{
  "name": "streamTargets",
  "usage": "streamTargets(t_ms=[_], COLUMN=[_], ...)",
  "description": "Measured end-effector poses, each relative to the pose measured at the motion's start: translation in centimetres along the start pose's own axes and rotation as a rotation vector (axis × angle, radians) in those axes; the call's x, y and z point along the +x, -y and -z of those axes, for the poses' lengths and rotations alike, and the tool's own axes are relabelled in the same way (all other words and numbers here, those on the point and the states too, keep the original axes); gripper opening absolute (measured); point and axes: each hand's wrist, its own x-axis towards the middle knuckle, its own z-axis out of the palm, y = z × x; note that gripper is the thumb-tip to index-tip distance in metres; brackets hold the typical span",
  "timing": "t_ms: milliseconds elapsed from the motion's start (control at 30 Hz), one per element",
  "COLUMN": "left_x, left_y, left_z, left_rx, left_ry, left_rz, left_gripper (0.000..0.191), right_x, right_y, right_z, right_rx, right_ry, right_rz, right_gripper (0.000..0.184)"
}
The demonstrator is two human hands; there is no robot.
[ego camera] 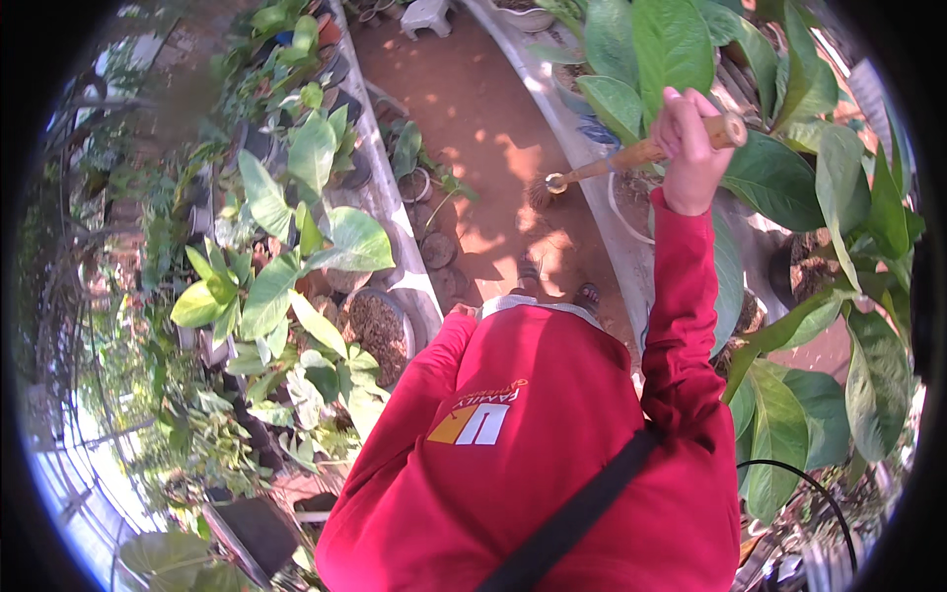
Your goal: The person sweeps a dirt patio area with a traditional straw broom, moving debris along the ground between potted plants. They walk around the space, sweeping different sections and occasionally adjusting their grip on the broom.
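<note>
My right hand (689, 148) is wrapped around the upper part of a wooden-handled stick broom (635, 157). The handle's blunt end sticks out past my fist, among large green leaves. From there the handle slants down to the left, and its dark bristles (540, 194) are over the brown path (473, 96). Beside my left hip, close to the edge of the light-coloured lower garment (507, 302), a small part of my left hand (464, 309) shows. The sleeve and body hide most of that hand, so its grip cannot be made out.
Pale raised ledges (392, 185) flank the path, crowded with potted plants. A soil-filled pot (381, 325) stands at the left; broad leaves (769, 177) crowd around my right arm. A white plastic stool (427, 18) is farther up the path. A black cable (814, 488) curves at lower right.
</note>
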Motion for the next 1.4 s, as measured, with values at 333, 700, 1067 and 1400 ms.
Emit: streamTargets(t_ms=[333,700,1067,1400], left_x=[-13.2,-17.3,-21.3,-42.8], left_y=[12.2,16.3,24.4,51.9], left_z=[-8.3,-16.0,-18.9,-34.8], left_rx=[-0.238,-0.532,-0.748,-1.092], left_ry=[-0.207,-0.228,-0.368,-0.743], left_rz=[0.180,0.172,-0.091,0.458], left_gripper=[0.036,0.034,0.031,0.029], right_x=[-6.6,-14.4,-22.9,-35.9], right_y=[-2.2,-4.0,13.2,20.6], right_z=[-3.9,-4.7,-7.8,-5.4], right_rx=[0.086,-0.098,-0.085,-0.062], right_ry=[0.556,0.624,0.367,0.486], right_rz=[-0.199,0.080,0.311,0.137], right_gripper=[0.035,0.038,0.023,0.030])
